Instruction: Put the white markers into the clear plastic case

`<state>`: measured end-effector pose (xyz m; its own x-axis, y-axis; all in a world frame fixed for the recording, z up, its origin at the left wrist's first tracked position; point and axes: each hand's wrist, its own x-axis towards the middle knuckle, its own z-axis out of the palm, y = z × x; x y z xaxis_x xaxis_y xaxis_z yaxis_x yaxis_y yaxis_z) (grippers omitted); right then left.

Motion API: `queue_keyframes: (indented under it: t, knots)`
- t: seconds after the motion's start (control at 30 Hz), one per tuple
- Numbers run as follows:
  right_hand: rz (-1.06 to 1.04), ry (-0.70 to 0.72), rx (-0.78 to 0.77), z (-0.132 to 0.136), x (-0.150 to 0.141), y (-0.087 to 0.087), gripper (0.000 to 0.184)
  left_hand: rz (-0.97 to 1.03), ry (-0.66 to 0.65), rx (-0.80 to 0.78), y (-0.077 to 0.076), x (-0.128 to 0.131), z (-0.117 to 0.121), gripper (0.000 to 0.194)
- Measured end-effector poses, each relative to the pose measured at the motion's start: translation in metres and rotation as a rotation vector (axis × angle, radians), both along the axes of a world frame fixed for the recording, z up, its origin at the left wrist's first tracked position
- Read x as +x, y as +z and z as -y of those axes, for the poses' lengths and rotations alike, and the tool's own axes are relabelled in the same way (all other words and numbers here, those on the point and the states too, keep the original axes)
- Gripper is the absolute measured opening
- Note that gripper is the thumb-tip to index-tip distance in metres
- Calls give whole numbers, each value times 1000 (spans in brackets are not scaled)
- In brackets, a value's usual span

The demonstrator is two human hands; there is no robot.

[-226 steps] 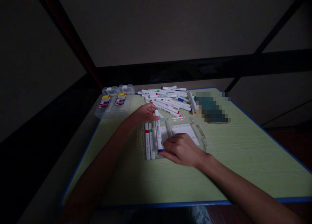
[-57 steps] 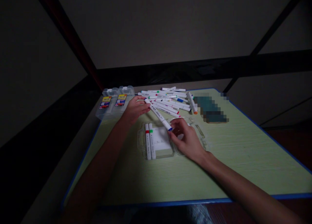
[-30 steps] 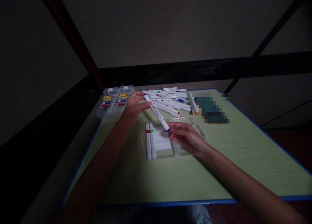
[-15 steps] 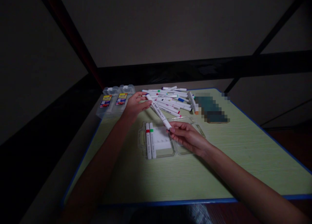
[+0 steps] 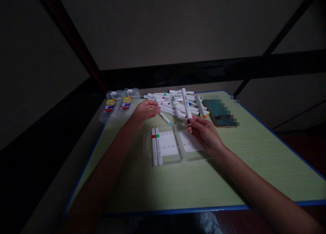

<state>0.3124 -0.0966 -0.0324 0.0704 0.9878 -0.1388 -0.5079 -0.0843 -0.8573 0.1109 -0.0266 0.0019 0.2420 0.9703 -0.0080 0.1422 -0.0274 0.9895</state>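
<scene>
My right hand pinches the near end of a white marker with a dark blue end and holds it raised, over the clear plastic case. My left hand is at the left edge of the marker pile, its fingers bent and slightly apart, with nothing visibly gripped. A white marker with a light blue end lies just by its fingertips. The clear case lies unfolded on the table. In its left half stand a red-banded marker and a green-banded marker, side by side.
Two translucent cases with yellow and blue labels are at the back left of the light green table. A phone-like slab, partly pixelated, lies right of the pile. Blue edging runs round the tabletop.
My left hand has let go of the marker's far end. My right hand has moved up and right with the marker, which now points more upright.
</scene>
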Motion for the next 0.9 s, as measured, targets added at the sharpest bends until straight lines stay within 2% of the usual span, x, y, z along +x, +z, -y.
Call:
queue_keyframes:
  t: [0.3,0.9]
  knots:
    - [19,-98,-102,-8,7,-4,8,-22,-26,-15,2,1,2,27]
    - [13,-138,-152,-11,6,-12,16,-77,-84,-44,-1,1,0,28]
